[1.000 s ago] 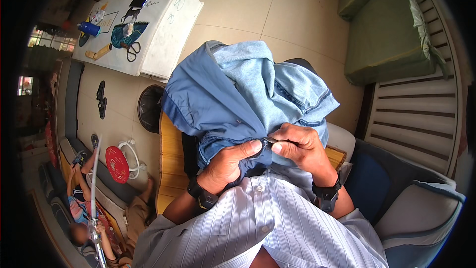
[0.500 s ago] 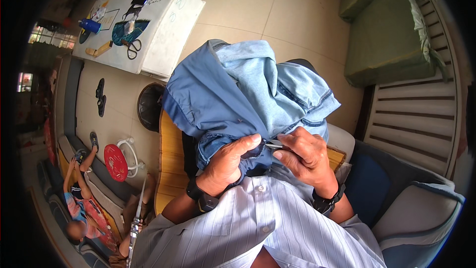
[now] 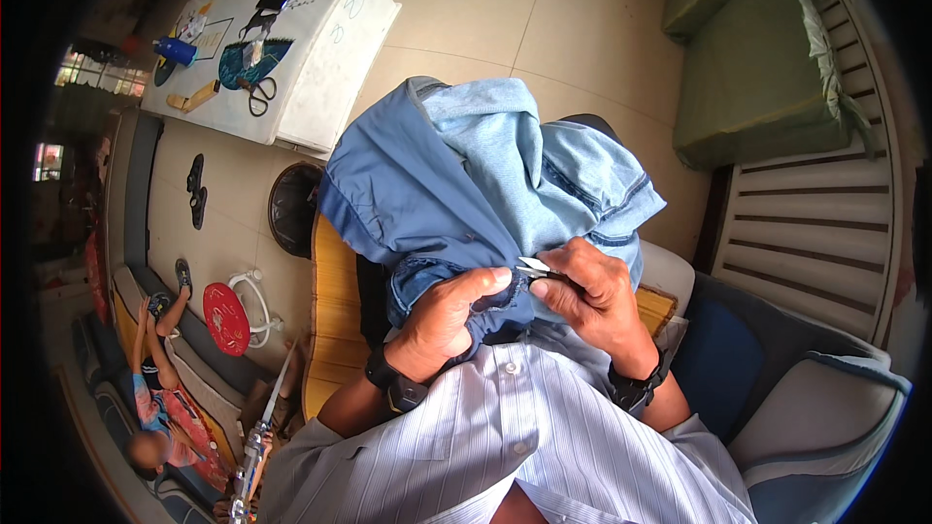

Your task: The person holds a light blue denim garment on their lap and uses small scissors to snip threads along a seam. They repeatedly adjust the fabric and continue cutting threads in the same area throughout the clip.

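Blue jeans (image 3: pixel 573 165) lie bunched across my lap, pale denim on the right and a smoother darker blue cloth on the left. My left hand (image 3: pixel 439 315) is closed on the jeans' dark denim edge, its thumb stretched along the cloth. Between the thumb and fingers of my right hand (image 3: pixel 594 293) sits a small pair of thread snips (image 3: pixel 532 266). Their silver blades stand apart, pointing left at the dark edge beside my left thumb. Whether the tips touch a thread is too small to tell.
A white table (image 3: pixel 330 68) at the far left holds black-handled scissors (image 3: pixel 261 96), a blue bottle (image 3: pixel 176 50) and a yellow box (image 3: pixel 194 95). A black bin (image 3: pixel 294 211) stands below it. Left, a person (image 3: pixel 165 408) sits near a red-topped stool (image 3: pixel 226 318). Green-covered blocks (image 3: pixel 762 102) are at right.
My right hand has shifted slightly up and left, and the snips' blades now show wider apart. My left hand stays in place. A silver rod at lower left has moved a little.
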Tool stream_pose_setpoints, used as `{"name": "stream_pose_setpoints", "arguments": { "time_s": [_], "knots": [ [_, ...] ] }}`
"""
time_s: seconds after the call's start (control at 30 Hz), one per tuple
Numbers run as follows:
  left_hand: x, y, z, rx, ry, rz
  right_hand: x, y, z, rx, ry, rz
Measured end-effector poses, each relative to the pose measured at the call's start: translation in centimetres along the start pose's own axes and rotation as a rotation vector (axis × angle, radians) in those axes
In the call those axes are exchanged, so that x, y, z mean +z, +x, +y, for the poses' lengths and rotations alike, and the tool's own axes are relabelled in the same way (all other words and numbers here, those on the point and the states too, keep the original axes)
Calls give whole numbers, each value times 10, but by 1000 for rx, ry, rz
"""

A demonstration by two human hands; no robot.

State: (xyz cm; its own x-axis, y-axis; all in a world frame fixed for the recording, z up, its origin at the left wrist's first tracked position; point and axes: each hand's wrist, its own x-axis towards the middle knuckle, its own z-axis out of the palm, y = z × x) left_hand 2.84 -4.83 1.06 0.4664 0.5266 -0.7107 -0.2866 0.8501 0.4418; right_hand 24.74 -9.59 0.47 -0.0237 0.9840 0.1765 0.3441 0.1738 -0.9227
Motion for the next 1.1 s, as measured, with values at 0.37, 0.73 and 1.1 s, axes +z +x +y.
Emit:
{"name": "stream_pose_setpoints", "arguments": {
  "time_s": [0.37, 0.73, 1.1],
  "knots": [
    [-24, 6, -14, 658, 953, -195, -9, -5, -17, -29, -130, -32],
    [-22, 2, -10, 789, 1074, -174, -6, -3, -16, -38, -143, -44],
    [-5, 3, -8, 150, 251, 71, -4, -2, -5, -78, -119, -39]
  ]
}}
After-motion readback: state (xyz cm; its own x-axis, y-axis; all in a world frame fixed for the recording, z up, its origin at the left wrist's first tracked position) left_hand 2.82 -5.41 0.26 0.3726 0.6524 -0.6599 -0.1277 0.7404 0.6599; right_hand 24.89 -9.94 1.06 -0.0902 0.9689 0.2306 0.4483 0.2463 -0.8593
